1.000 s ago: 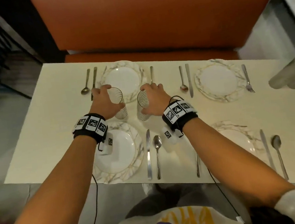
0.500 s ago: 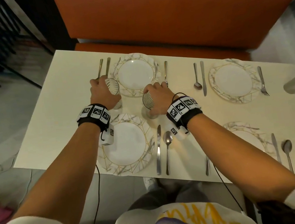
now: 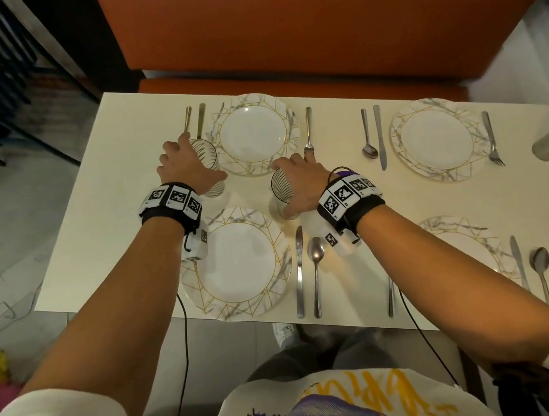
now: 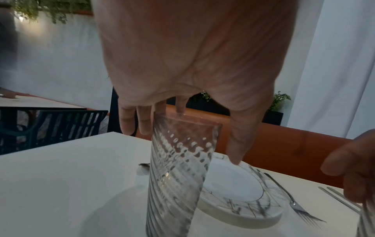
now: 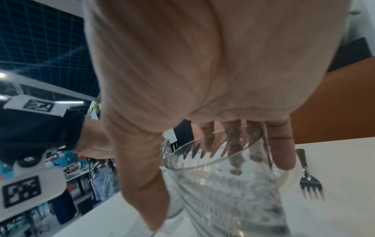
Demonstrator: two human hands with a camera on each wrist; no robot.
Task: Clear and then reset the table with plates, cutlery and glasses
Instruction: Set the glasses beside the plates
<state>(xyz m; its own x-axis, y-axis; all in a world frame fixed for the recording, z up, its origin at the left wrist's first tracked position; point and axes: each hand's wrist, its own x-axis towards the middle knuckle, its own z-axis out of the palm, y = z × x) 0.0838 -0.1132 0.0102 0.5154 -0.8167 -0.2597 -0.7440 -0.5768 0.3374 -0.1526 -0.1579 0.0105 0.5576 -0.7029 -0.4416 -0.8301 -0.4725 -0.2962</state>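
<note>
My left hand (image 3: 186, 163) grips a ribbed clear glass (image 3: 209, 167) by its upper part, just left of the far-left plate (image 3: 285, 117). In the left wrist view this glass (image 4: 176, 173) leans, with fingers (image 4: 131, 123) and thumb around its rim. My right hand (image 3: 301, 181) grips a second glass (image 3: 279, 190) between the far-left plate and the near-left plate (image 3: 242, 300); fingers (image 5: 282, 150) and thumb wrap its rim (image 5: 202, 162). Whether either base touches the table (image 3: 122, 208) I cannot tell.
Two more plates (image 3: 439, 168) (image 3: 439, 223) lie to the right. Cutlery sits beside every plate: spoon and knife (image 3: 201, 120) far left, a fork (image 3: 308, 132), knife (image 3: 299, 270) and spoon (image 3: 316, 271) near me. An orange bench (image 3: 314, 32) backs the table.
My hands have drawn apart. The left glass went left and away, off the far plate's rim to beside it. The right glass sank lower between the two left plates.
</note>
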